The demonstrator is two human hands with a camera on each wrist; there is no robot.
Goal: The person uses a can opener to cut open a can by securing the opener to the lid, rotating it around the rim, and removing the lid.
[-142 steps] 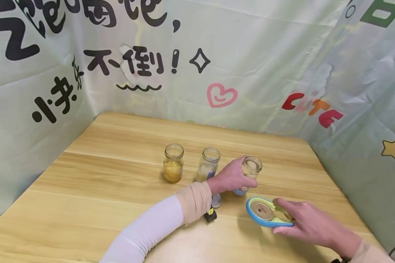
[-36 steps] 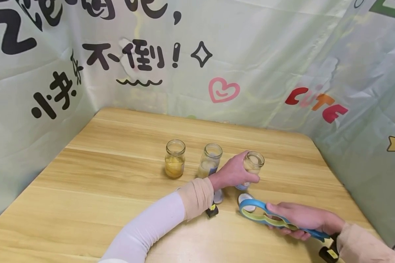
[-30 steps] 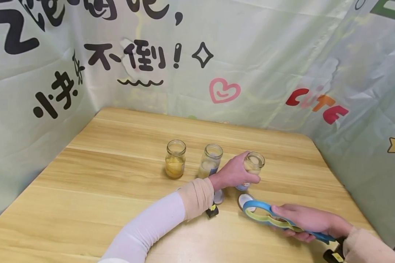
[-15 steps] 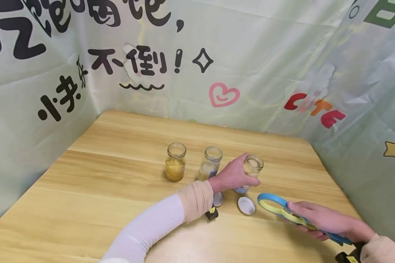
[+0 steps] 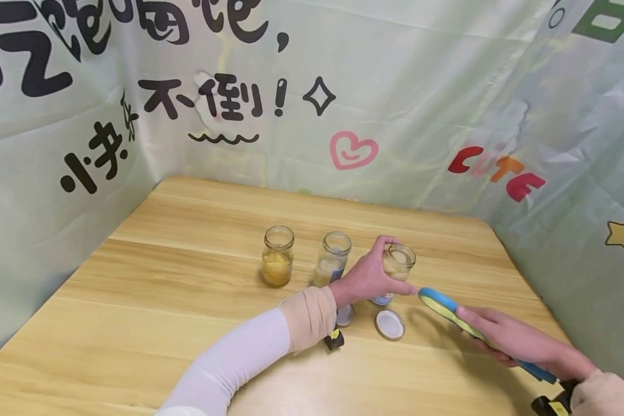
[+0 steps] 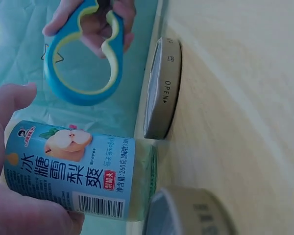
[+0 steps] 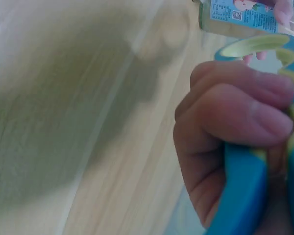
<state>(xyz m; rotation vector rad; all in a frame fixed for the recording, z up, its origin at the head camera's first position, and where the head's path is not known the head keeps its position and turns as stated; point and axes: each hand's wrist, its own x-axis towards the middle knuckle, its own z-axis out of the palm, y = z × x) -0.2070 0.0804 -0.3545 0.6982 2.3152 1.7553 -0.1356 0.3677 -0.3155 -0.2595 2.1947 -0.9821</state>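
My left hand (image 5: pixel 366 278) is spread around an open glass jar (image 5: pixel 399 267) of pears standing on the table. Its thumb is lifted off the glass in the left wrist view, where the jar's blue label (image 6: pixel 68 169) shows. My right hand (image 5: pixel 522 342) grips a blue and yellow-green jar opener (image 5: pixel 438 301), raised edge-on above the table to the right of the jar. In the left wrist view the opener's loops (image 6: pixel 83 98) hold no lid. A loose lid (image 5: pixel 390 325) lies inside-up in front of the jar.
Left of the held-around jar stand two more open jars, one with pale contents (image 5: pixel 330 268) and one with yellow fruit (image 5: pixel 277 266). A second lid (image 5: pixel 345 315) lies partly behind my left wrist. Printed cloth (image 5: pixel 421 104) walls in the wooden table (image 5: pixel 187 323).
The lid that was in the opener lies on the table. My right hand has drawn the opener right and turned it edge-on. My left fingers have loosened from the jar.
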